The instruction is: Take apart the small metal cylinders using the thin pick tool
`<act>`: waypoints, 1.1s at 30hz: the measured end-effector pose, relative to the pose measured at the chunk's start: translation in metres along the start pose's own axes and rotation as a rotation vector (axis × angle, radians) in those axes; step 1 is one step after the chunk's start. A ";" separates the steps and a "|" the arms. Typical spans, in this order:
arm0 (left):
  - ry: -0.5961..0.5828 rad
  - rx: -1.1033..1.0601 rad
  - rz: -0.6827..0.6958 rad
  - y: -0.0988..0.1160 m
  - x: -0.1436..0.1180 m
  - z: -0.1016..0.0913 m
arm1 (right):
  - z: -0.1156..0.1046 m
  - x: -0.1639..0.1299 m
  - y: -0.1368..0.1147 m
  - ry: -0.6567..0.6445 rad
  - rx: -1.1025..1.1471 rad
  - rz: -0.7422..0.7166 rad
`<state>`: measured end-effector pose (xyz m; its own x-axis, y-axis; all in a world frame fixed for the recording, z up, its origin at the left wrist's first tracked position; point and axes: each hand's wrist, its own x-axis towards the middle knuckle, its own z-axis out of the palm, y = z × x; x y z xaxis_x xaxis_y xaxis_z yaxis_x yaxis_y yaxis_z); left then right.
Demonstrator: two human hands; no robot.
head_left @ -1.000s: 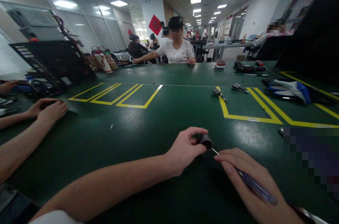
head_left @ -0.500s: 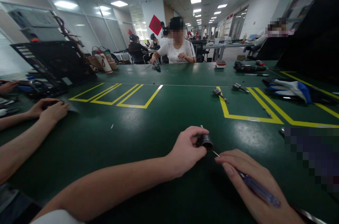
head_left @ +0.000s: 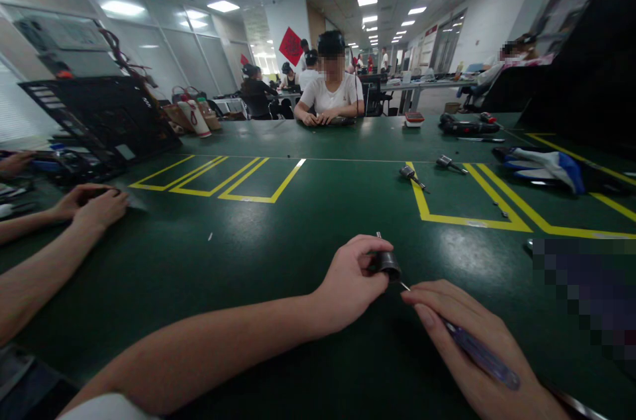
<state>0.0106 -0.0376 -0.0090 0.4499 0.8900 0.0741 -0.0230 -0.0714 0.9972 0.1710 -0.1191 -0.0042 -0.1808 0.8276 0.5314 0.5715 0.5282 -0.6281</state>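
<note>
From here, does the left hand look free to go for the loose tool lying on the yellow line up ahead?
Probably not as it stands: the left hand is pinching the small black cylinder that the right hand works with a screwdriver. The bare mat to the loose tool is unobstructed.

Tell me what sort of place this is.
Probably an assembly or repair workshop: a long green table with yellow taped outlines, small screwdrivers lying about, and other people seated at rows of benches.
</note>
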 end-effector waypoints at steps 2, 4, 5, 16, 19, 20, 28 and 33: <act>0.002 0.008 0.003 0.001 0.000 -0.001 | 0.000 -0.001 0.000 -0.019 0.001 0.000; 0.007 0.009 -0.003 0.002 0.000 -0.002 | -0.001 -0.001 0.000 -0.032 0.005 0.001; 0.010 0.008 -0.010 0.002 0.000 -0.002 | -0.001 -0.001 0.000 -0.032 0.008 0.000; 0.015 0.043 -0.005 0.003 0.000 -0.002 | 0.004 -0.005 0.000 -0.053 0.001 -0.022; 0.046 0.055 -0.025 0.002 0.004 -0.004 | 0.001 -0.003 0.001 0.015 0.058 0.099; 0.065 0.058 -0.028 0.002 0.006 -0.006 | 0.000 -0.001 0.001 0.031 0.092 0.163; 0.185 -0.074 -0.115 0.002 0.017 -0.018 | -0.002 0.012 0.005 -0.066 0.338 0.533; 0.186 -0.088 -0.142 0.003 0.017 -0.015 | -0.003 0.012 0.003 -0.117 0.311 0.506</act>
<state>0.0047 -0.0156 -0.0046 0.2819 0.9566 -0.0743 -0.0526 0.0928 0.9943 0.1725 -0.1083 0.0022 -0.0440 0.9967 0.0686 0.3521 0.0797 -0.9326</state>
